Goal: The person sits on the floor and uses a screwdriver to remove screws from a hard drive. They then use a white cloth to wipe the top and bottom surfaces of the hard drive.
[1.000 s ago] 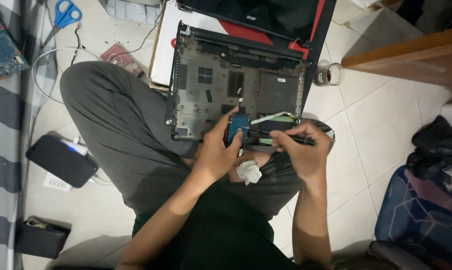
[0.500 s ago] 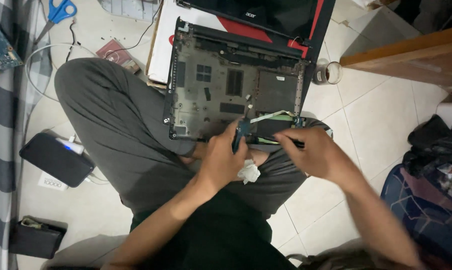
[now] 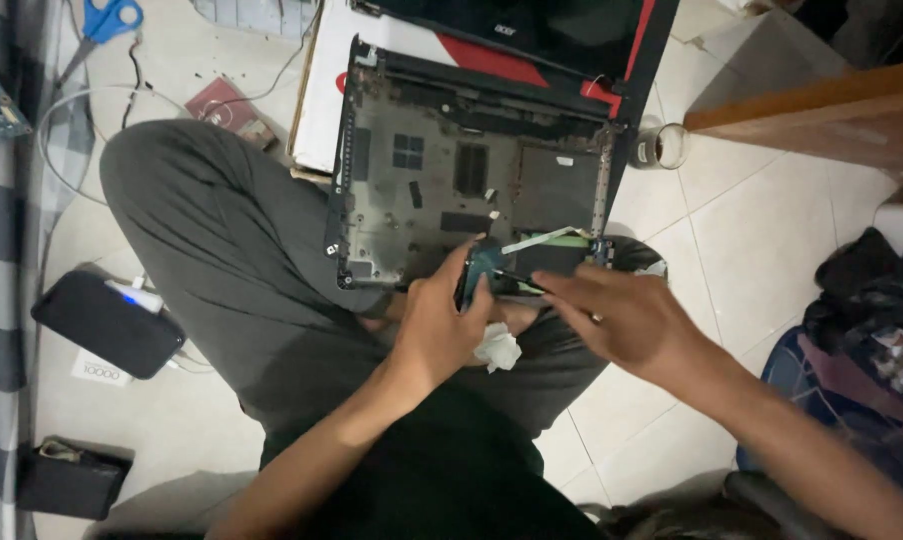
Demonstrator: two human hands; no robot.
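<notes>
Dark, thin, rod-like tool [image 3: 517, 280] sits pinched in the fingertips of the right hand [image 3: 627, 320], whose forearm reaches in from the lower right. The left hand [image 3: 442, 325] closes around a small dark blue-green rectangular part [image 3: 479, 272], held upright at the near edge of the opened grey plastic laptop base [image 3: 442, 190] resting on the grey-trousered lap [image 3: 232, 260]. A crumpled white tissue [image 3: 497, 348] lies just below the left hand. Compared with half a second ago, both hands keep their grips in nearly the same pose.
</notes>
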